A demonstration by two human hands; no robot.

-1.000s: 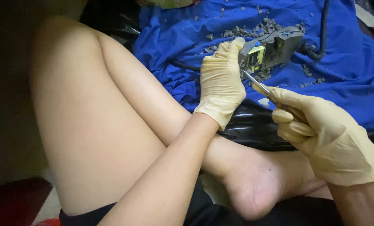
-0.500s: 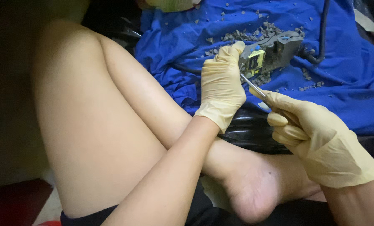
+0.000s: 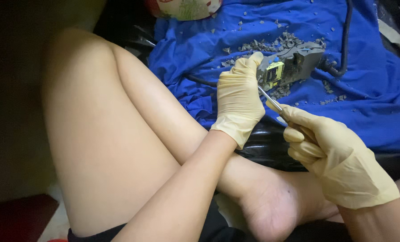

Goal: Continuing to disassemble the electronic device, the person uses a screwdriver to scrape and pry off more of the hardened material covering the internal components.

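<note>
A person sits cross-legged, bare knees and a bare foot filling the lower left, both hands in pale yellow rubber gloves. Compared with half a second ago the scene has barely changed: the hands and the device sit in nearly the same places, with the right hand a touch lower and nearer the viewer, and the tool still aimed at the same spot.

The left hand (image 3: 238,99) reaches across from the lower left, its grip closed over the near end of a gray opened power adapter (image 3: 294,65), fingertips on top of the casing. The adapter lies on a rumpled blue cloth (image 3: 365,103), its long axis running from lower left to upper right. The broken-open end with a yellow component (image 3: 274,71) faces lower left toward the hands. The far end points to the upper right, where a dark cable (image 3: 345,36) leaves it and curves up out of view.

The right hand (image 3: 334,154) comes in from the lower right, its grip pinched narrowly around a slim metal tool (image 3: 269,99). The tool slants up and to the left, its tip hidden behind the left hand near the adapter's open end.

Small gray plastic fragments (image 3: 276,44) are scattered on the cloth around and behind the adapter. Black plastic sheeting (image 3: 267,143) shows under the cloth's near edge.
</note>
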